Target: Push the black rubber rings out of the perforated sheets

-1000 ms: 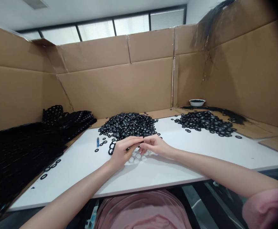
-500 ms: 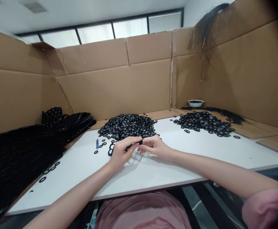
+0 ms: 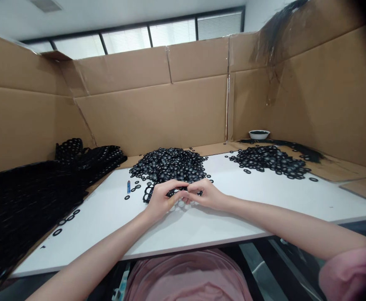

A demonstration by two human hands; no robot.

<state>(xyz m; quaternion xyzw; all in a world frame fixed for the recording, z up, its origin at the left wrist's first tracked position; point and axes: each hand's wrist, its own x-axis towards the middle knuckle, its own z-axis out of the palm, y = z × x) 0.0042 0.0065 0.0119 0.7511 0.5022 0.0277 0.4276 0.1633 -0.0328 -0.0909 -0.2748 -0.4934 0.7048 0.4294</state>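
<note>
My left hand (image 3: 165, 198) and my right hand (image 3: 206, 194) meet fingertip to fingertip over the white board (image 3: 107, 225), in front of a large heap of black rings (image 3: 170, 163). Both are closed in a pinch on black rings, small and mostly hidden by the fingers. A linked piece of black rings (image 3: 147, 194) shows just left of my left hand. A few loose rings and a small blue item (image 3: 129, 187) lie further left on the board.
A second heap of black rings (image 3: 270, 161) lies at the right. Behind it stands a white bowl (image 3: 259, 134) with dark contents. A black ring-patterned mesh (image 3: 29, 200) spreads over the left side. Cardboard walls (image 3: 151, 113) enclose the board, and black strands hang at the upper right.
My fingertips have come closer together, and the dark rings between them show less. The whole view has shifted slightly.
</note>
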